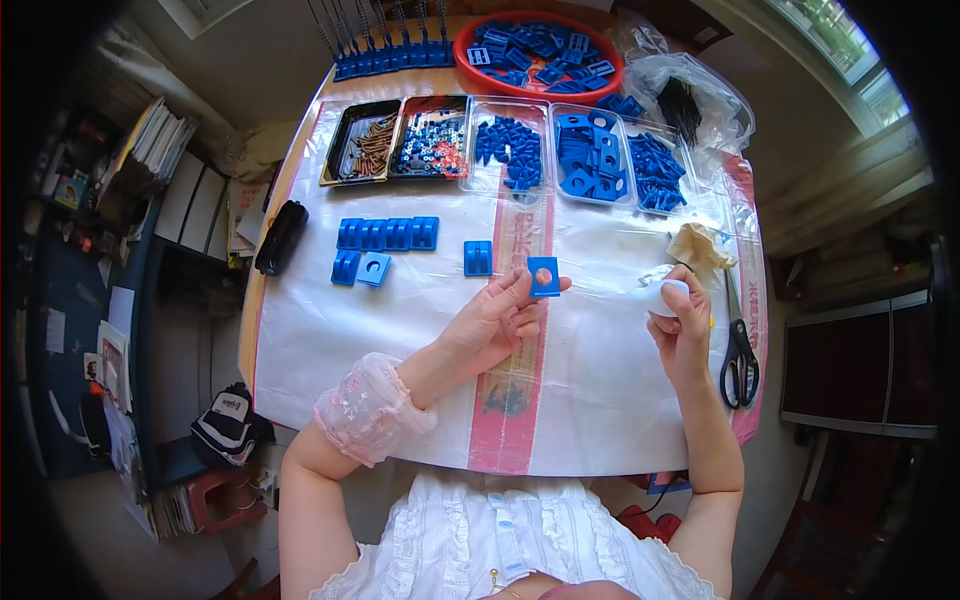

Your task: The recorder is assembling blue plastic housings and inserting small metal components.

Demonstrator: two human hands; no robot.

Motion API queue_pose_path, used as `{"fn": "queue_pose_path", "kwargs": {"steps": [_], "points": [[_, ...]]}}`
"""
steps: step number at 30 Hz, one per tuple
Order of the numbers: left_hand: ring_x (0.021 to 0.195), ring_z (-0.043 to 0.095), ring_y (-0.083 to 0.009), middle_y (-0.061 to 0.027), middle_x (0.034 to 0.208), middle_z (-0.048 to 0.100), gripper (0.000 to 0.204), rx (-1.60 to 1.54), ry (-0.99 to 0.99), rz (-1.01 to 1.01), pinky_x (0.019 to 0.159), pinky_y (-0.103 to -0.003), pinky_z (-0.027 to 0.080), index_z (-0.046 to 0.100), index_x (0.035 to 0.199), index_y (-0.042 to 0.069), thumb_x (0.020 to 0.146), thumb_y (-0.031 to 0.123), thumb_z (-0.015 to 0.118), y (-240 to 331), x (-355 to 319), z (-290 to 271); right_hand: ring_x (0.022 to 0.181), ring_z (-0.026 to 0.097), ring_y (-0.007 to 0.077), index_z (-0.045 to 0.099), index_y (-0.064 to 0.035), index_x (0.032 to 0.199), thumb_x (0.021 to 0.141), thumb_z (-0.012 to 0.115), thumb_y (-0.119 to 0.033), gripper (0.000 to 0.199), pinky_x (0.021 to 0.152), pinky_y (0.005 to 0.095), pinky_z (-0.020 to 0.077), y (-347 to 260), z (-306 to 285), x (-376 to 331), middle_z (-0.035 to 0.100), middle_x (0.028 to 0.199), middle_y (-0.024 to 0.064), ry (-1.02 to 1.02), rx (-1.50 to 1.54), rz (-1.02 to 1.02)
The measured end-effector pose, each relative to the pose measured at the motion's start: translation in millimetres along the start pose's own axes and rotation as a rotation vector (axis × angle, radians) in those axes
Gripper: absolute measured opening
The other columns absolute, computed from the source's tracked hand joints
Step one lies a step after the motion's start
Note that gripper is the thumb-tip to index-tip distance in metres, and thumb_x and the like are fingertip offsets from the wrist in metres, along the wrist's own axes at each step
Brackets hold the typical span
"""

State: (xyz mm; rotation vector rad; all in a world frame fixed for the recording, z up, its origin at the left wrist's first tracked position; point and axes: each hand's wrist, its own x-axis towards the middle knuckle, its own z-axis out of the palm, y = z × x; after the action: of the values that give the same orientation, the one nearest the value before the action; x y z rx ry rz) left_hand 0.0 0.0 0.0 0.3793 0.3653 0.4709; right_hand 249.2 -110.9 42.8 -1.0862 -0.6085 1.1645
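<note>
In my left hand (490, 320) a small square blue plastic plate (544, 277) with a round hole is pinched between thumb and fingers, above the middle of the table. My right hand (684, 325) is closed around a smooth white rounded object (669, 297), whose kind I cannot make out. Just beyond my left hand lies a single blue plastic piece (477, 258) with a curved ridge. Further left stand a row of similar blue pieces (388, 234), another ridged piece (345, 267) and a holed blue plate (373, 269).
Trays of screws (371, 146), nuts (431, 140) and blue parts (590, 155) line the far side. Behind them stand a red basin (465, 65) and a blue rack of springs (395, 60). Black scissors (740, 365) lie right, crumpled paper (700, 246) beyond, a black case (282, 237) left.
</note>
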Motion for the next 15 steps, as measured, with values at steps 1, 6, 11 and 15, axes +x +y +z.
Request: {"fn": "queue_pose_path", "kwargs": {"steps": [1,6,11,15], "points": [[0.068,0.038,-0.0011,-0.0127,0.139,0.059,0.023,0.001,0.008,0.0,0.059,-0.017,0.04,0.065,0.113,0.014,0.105,0.035,0.059,0.1,-0.5,1.2,0.049,0.031,-0.0015,0.053,-0.0137,0.086,0.092,0.07,-0.018,0.019,0.042,0.0184,0.0205,0.2,0.9,-0.2,0.048,0.068,-0.0079,0.002,0.0,-0.002],[0.069,0.038,-0.0014,-0.0122,0.139,0.059,0.023,0.0,0.003,-0.006,0.06,-0.018,0.039,0.064,0.114,0.014,0.105,0.035,0.059,0.4,-1.3,0.7,0.049,0.031,-0.0018,0.053,-0.0137,0.086,0.092,0.071,-0.017,0.019,0.042,0.0184,0.0205,0.5,1.1,-0.6,0.048,0.068,-0.008,-0.003,-0.004,0.006],[0.07,0.039,-0.0025,-0.012,0.138,0.058,0.026,-0.001,-0.023,-0.011,0.061,-0.019,0.038,0.061,0.118,0.014,0.105,0.036,0.059,-0.1,-0.5,-3.8,0.05,0.031,-0.0019,0.053,-0.0134,0.087,0.092,0.071,-0.017,0.019,0.042,0.0183,0.0207,0.3,1.2,-0.5,0.049,0.068,-0.0077,-0.003,-0.004,-0.003],[0.068,0.038,-0.0019,-0.0124,0.137,0.06,0.024,0.002,-0.013,-0.012,0.06,-0.018,0.039,0.063,0.115,0.014,0.105,0.035,0.06,0.2,0.0,-2.0,0.049,0.031,-0.0018,0.054,-0.0133,0.087,0.092,0.071,-0.017,0.018,0.043,0.018,0.0209,0.7,2.5,-0.5,0.05,0.068,-0.0076,0.006,-0.002,0.0]]}}
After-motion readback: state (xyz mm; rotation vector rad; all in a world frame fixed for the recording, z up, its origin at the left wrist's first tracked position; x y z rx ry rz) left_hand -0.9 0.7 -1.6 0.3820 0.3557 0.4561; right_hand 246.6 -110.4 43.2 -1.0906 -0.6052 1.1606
